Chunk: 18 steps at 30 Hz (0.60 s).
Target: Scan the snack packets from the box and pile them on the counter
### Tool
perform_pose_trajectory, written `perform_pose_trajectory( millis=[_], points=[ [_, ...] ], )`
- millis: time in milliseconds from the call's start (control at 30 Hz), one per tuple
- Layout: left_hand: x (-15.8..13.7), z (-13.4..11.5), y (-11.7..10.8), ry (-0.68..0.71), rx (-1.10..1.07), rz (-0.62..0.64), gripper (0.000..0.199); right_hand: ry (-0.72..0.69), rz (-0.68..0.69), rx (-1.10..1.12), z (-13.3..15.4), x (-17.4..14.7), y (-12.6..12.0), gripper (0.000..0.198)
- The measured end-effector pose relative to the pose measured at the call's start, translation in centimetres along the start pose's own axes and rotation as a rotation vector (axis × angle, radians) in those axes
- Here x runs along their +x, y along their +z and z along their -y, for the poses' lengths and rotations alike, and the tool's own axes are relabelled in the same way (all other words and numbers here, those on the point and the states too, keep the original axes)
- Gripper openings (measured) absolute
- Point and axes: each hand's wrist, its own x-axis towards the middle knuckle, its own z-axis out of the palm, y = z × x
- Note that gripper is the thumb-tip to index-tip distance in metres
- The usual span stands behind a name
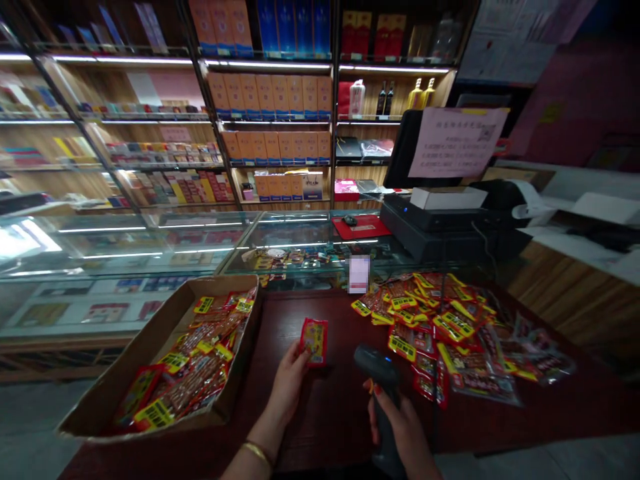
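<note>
Near the middle of the dark red counter [320, 407], my left hand [291, 377] pinches a small red and yellow snack packet [315, 341] by its lower left side. My right hand [395, 420] is wrapped round the handle of a dark barcode scanner [375, 363], whose head points toward the packet with a small blue light lit on it. To the left of my left hand stands an open cardboard box [95, 400] holding many packets [195, 367]. Right of the scanner lies a loose heap of similar snack packets [425, 307], some in clear wrapping.
Behind the counter is a glass display case [200, 243]. A register with a monitor [405, 150] and cash drawer [430, 230] stands at the back right. A red mat [360, 228] lies on the glass. Shelves of boxed goods [273, 97] line the wall.
</note>
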Motion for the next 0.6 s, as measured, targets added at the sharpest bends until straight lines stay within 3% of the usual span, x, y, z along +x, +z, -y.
perform_pose_trajectory(
  millis=[100, 167, 367, 433, 533, 600],
  points=[
    [0.6, 0.3, 2.1, -0.033, 0.135, 0.101, 0.041, -0.008, -0.027, 0.116, -0.8, 0.5, -1.6, 0.06],
    [1.4, 0.8, 4.7, -0.051, 0.174, 0.159, 0.042, -0.019, -0.031, 0.202, -1.3, 0.4, -2.2, 0.06],
    [4.4, 4.0, 15.3, 0.062, 0.317, 0.49, 0.034, -0.122, -0.092, 0.385, -2.1, -0.4, -2.6, 0.051],
    [4.9, 4.6, 18.7, 0.18, 0.537, 0.567, 0.032, -0.156, -0.113, 0.424, -2.3, -0.6, -2.5, 0.05],
    [5.3, 4.6, 23.2, 0.423, 1.05, 0.56, 0.034, -0.198, -0.141, 0.473, -2.5, -0.8, -2.4, 0.049],
    [5.5, 4.3, 25.9, 0.502, 1.279, 0.563, 0.034, -0.215, -0.148, 0.495, -2.6, -0.8, -2.4, 0.048]
  ],
)
